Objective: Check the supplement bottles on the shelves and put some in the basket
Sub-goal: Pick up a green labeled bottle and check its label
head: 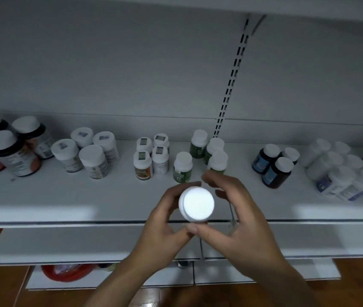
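A supplement bottle with a white cap (197,203) is held upright in front of the shelf edge, its cap facing me and its label hidden. My left hand (165,220) grips it from the left, fingers curled round its side. My right hand (233,209) holds it from the right, thumb under the bottle and fingers arched over it. Behind the hands, green-labelled bottles (182,167) stand on the white shelf (65,196). No basket is clearly visible.
Groups of bottles line the shelf: dark ones with white caps (12,151) far left, white ones (92,154) and small orange-labelled ones (143,165) in the middle, dark blue-labelled ones (273,165) and white ones (339,173) right. A red object (65,273) lies on a lower shelf.
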Action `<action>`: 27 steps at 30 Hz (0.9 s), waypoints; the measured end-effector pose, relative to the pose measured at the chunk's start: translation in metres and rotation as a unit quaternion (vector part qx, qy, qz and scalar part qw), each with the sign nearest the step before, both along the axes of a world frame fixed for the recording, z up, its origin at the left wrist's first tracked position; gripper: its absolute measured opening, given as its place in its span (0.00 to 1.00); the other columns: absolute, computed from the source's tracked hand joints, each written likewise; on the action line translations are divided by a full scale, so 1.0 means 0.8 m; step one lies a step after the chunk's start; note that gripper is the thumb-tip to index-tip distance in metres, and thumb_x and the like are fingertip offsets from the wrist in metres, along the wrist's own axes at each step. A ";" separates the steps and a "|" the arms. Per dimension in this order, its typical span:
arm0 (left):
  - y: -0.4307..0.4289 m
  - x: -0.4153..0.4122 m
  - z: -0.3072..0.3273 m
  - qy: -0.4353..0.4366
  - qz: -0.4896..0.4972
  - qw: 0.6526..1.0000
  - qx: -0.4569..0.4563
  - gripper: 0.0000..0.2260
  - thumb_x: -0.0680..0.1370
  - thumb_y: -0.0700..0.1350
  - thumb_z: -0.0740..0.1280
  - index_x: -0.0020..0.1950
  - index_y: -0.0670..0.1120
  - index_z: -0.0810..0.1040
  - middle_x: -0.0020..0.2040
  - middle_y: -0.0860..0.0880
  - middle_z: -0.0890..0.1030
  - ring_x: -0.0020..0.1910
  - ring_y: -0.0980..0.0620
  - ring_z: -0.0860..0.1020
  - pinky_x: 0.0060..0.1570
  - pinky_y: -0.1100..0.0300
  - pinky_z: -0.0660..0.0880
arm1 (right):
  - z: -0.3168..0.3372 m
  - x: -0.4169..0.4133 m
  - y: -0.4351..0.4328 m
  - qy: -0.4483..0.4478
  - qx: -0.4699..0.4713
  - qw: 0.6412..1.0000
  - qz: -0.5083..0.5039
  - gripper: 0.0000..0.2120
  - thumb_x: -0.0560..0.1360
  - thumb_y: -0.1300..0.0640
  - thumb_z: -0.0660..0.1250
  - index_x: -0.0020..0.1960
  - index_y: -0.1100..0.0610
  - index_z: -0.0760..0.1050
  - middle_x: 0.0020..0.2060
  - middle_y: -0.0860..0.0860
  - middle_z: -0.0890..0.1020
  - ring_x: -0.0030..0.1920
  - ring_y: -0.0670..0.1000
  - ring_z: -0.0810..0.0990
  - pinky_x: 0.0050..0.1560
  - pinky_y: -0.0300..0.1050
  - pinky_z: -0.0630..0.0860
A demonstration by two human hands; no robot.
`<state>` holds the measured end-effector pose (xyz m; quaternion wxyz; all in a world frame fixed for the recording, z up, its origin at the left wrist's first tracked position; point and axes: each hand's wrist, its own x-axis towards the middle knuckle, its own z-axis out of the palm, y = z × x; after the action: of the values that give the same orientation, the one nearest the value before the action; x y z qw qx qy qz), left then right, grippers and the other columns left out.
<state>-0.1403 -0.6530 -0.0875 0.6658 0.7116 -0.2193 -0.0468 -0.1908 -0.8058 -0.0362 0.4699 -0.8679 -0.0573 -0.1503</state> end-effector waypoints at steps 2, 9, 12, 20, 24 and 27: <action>0.001 -0.003 0.007 0.011 -0.007 0.999 -0.033 0.25 0.68 0.46 0.74 0.61 0.63 0.75 0.60 0.59 0.79 0.62 0.54 0.77 0.60 0.40 0.76 | 0.004 -0.001 0.005 -0.054 -0.022 0.998 -0.001 0.28 0.67 0.42 0.73 0.65 0.43 0.72 0.61 0.37 0.75 0.64 0.44 0.73 0.61 0.41 0.72; 0.004 -0.008 0.011 -0.012 -0.016 1.000 -0.023 0.25 0.70 0.45 0.73 0.63 0.65 0.74 0.61 0.60 0.78 0.62 0.54 0.77 0.60 0.45 0.77 | 0.006 -0.008 0.006 -0.100 -0.003 0.995 -0.009 0.24 0.67 0.46 0.74 0.62 0.45 0.75 0.57 0.38 0.77 0.60 0.45 0.77 0.56 0.34 0.72; 0.005 -0.012 0.007 -0.015 0.006 1.000 0.004 0.25 0.70 0.49 0.74 0.64 0.63 0.73 0.62 0.59 0.79 0.63 0.54 0.77 0.59 0.62 0.74 | -0.003 -0.007 0.004 -0.018 0.152 0.988 0.003 0.20 0.66 0.48 0.73 0.57 0.39 0.76 0.53 0.40 0.81 0.56 0.45 0.80 0.53 0.36 0.76; 0.016 -0.012 0.014 -0.030 0.047 0.998 -0.013 0.25 0.69 0.52 0.75 0.64 0.56 0.74 0.60 0.52 0.79 0.61 0.46 0.77 0.60 0.50 0.75 | -0.031 -0.003 0.002 0.186 0.409 0.893 -0.018 0.21 0.72 0.52 0.64 0.65 0.46 0.73 0.55 0.50 0.83 0.54 0.51 0.83 0.47 0.44 0.80; 0.009 -0.010 0.036 -0.113 0.037 0.993 0.000 0.24 0.70 0.55 0.75 0.64 0.57 0.74 0.62 0.55 0.76 0.63 0.47 0.75 0.60 0.60 0.72 | -0.035 -0.004 0.014 0.236 0.499 0.833 0.028 0.20 0.76 0.46 0.62 0.64 0.55 0.77 0.57 0.57 0.82 0.52 0.54 0.82 0.50 0.51 0.76; 0.004 -0.015 0.048 -0.123 0.005 0.992 0.023 0.27 0.67 0.54 0.77 0.64 0.61 0.74 0.62 0.60 0.77 0.64 0.55 0.75 0.60 0.67 0.70 | -0.030 -0.011 0.022 0.265 0.606 0.747 0.064 0.17 0.76 0.47 0.62 0.55 0.54 0.84 0.50 0.56 0.84 0.46 0.50 0.82 0.46 0.46 0.80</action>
<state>-0.1523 -0.6500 -0.0490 0.6174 0.7283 -0.2948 0.0392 -0.1995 -0.7884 -0.0606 0.9021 -0.3996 0.1174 0.1132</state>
